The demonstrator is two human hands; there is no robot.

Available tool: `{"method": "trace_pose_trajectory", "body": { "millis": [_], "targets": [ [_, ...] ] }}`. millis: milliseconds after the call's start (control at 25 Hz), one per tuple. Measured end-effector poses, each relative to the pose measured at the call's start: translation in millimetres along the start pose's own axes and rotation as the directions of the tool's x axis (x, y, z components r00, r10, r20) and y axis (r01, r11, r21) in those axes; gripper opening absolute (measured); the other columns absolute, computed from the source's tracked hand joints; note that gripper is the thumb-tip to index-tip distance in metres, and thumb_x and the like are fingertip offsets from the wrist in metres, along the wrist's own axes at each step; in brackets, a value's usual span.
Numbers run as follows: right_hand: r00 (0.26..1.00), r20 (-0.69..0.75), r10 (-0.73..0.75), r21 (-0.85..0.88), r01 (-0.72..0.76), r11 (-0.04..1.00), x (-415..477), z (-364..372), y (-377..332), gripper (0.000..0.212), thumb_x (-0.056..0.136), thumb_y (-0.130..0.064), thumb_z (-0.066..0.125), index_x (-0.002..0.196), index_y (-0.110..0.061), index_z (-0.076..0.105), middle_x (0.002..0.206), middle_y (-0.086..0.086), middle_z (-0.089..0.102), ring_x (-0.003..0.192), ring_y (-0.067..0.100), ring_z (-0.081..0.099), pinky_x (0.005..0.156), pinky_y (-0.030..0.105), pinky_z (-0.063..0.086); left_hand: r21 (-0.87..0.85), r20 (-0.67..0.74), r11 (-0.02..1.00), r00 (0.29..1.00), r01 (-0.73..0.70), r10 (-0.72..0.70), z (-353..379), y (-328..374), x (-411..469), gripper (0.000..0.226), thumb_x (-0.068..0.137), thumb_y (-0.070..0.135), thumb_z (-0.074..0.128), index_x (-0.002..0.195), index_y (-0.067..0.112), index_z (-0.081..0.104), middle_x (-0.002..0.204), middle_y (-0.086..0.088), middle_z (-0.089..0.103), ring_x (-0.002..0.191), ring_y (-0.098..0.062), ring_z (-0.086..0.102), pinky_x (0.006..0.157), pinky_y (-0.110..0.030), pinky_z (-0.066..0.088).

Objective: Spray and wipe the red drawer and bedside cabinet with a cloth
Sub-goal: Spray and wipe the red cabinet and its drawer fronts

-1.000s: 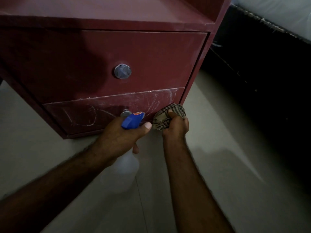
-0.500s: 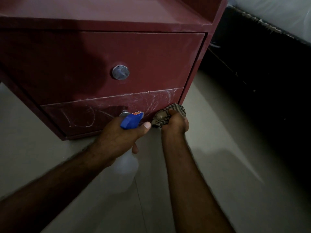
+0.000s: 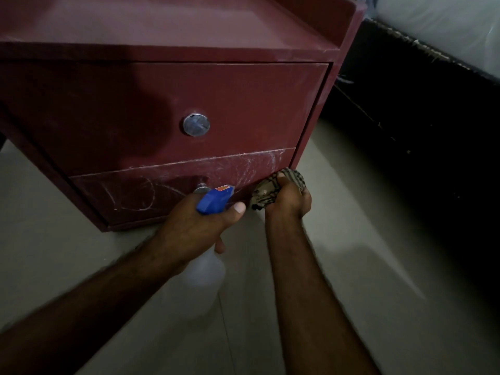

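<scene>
Cloth (image 3: 265, 189) edged right, right grip (image 3: 290, 203) clutching it, left grip (image 3: 194, 221) holding bottle (image 3: 213, 199), two drawers (image 3: 257, 104) (image 3: 130, 193)

Two drawers (image 3: 243, 109), two knobs (image 3: 196, 125), one spray bottle (image 3: 215, 199), one cloth (image 3: 266, 188).

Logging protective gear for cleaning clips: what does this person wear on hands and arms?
Nothing visible. The left hand and right hand are gloveless, no rings show, and both forearms are uncovered to the frame's edge: no sleeves, watch or wristband. Dim light may hide small details.
</scene>
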State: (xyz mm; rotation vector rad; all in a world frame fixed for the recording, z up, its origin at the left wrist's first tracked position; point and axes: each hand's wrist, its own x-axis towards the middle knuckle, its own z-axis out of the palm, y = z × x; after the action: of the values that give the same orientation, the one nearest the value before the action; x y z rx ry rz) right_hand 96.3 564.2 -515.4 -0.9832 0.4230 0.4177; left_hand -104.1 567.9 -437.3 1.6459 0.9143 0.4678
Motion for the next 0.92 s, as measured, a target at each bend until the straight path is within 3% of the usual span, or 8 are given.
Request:
{"method": "trace_pose_trajectory", "body": {
  "millis": [120, 200, 280, 440, 560, 680, 800, 920],
  "targets": [
    [0.998, 0.005, -0.068, 0.008, 0.068, 0.998, 1.0, -0.3, -2.5, 0.068, 0.072, 0.009, 0.083, 0.133, -0.012, 0.062, 0.113, 0.012, 0.075, 0.093, 0.032, 0.077, 0.077, 0.050, 0.066, 0.014, -0.001, 1.000, 1.000, 0.011, -0.011, 0.2, 1.8, 0.8, 0.041, 0.089, 0.045, 0.074, 0.095, 0.007, 0.063, 0.068, -0.003, 0.061, 0.051, -0.015, 0.064, 0.063, -0.029, 0.050],
    [0.998, -0.006, -0.066, -0.035, 0.066, 0.997, 1.2, -3.8, 0.2, 0.057, 0.073, 0.011, 0.081, 0.124, -0.010, 0.065, 0.109, 0.012, 0.076, 0.091, 0.032, 0.077, 0.079, 0.051, 0.065, 0.033, 0.000, 0.999, 1.000, 0.018, -0.018, 0.9, 3.8, 0.3, 0.043, 0.089, 0.047, 0.074, 0.096, 0.006, 0.063, 0.063, -0.004, 0.060, 0.051, -0.015, 0.064, 0.062, -0.027, 0.049],
    [0.998, -0.030, -0.049, -0.062, 0.047, 0.997, -0.5, -4.5, 1.3, 0.053, 0.074, 0.013, 0.078, 0.122, -0.008, 0.067, 0.109, 0.014, 0.076, 0.091, 0.033, 0.077, 0.079, 0.052, 0.065, 0.032, -0.001, 0.999, 1.000, 0.013, -0.013, 0.4, 5.6, 0.4, 0.043, 0.089, 0.046, 0.074, 0.090, 0.006, 0.061, 0.063, -0.004, 0.058, 0.051, -0.016, 0.064, 0.062, -0.029, 0.050],
    [0.999, 0.003, -0.047, 0.005, 0.047, 0.999, -3.1, 2.8, -7.5, 0.072, 0.072, 0.013, 0.079, 0.137, -0.012, 0.059, 0.116, 0.015, 0.073, 0.094, 0.033, 0.076, 0.077, 0.051, 0.066, 0.041, -0.001, 0.999, 1.000, -0.012, 0.012, -2.2, 5.5, 0.4, 0.042, 0.089, 0.046, 0.074, 0.073, 0.012, 0.054, 0.054, 0.005, 0.053, 0.048, -0.015, 0.062, 0.058, -0.027, 0.047],
    [0.995, 0.057, -0.077, 0.032, 0.076, 0.997, -6.0, 5.9, -14.6, 0.081, 0.070, 0.009, 0.083, 0.139, -0.023, 0.055, 0.114, 0.008, 0.074, 0.090, 0.027, 0.078, 0.073, 0.047, 0.066, 0.046, -0.002, 0.999, 1.000, -0.004, 0.004, -2.7, 5.7, 0.0, 0.045, 0.089, 0.048, 0.074, 0.086, 0.004, 0.061, 0.057, 0.001, 0.057, 0.051, -0.016, 0.065, 0.060, -0.027, 0.048],
    [0.998, 0.025, -0.059, -0.002, 0.060, 0.998, -8.5, 3.2, -14.9, 0.082, 0.073, 0.010, 0.082, 0.142, -0.024, 0.053, 0.117, 0.008, 0.072, 0.093, 0.028, 0.076, 0.077, 0.048, 0.066, 0.026, 0.005, 1.000, 1.000, -0.005, 0.005, -3.5, 9.1, 0.1, 0.048, 0.089, 0.047, 0.074, 0.100, 0.001, 0.065, 0.061, -0.002, 0.057, 0.052, -0.018, 0.065, 0.064, -0.030, 0.051],
    [0.997, 0.003, -0.077, -0.054, 0.077, 0.996, -10.4, 5.6, -15.8, 0.069, 0.075, 0.010, 0.080, 0.132, -0.021, 0.059, 0.115, 0.009, 0.073, 0.092, 0.027, 0.076, 0.077, 0.046, 0.066, 0.003, 0.004, 1.000, 1.000, -0.013, 0.013, -6.4, 14.0, 1.1, 0.052, 0.088, 0.046, 0.075, 0.096, -0.003, 0.060, 0.065, -0.004, 0.054, 0.053, -0.022, 0.065, 0.070, -0.039, 0.055],
    [0.985, 0.072, -0.160, -0.078, 0.165, 0.983, -14.3, 11.9, -22.5, 0.066, 0.073, 0.003, 0.082, 0.132, -0.020, 0.062, 0.113, 0.004, 0.075, 0.094, 0.024, 0.077, 0.077, 0.044, 0.066, 0.011, -0.002, 1.000, 1.000, -0.020, 0.020, -7.4, 15.4, 2.1, 0.052, 0.089, 0.045, 0.075, 0.101, -0.003, 0.062, 0.069, -0.007, 0.056, 0.054, -0.022, 0.064, 0.072, -0.044, 0.057]
  ]
}}
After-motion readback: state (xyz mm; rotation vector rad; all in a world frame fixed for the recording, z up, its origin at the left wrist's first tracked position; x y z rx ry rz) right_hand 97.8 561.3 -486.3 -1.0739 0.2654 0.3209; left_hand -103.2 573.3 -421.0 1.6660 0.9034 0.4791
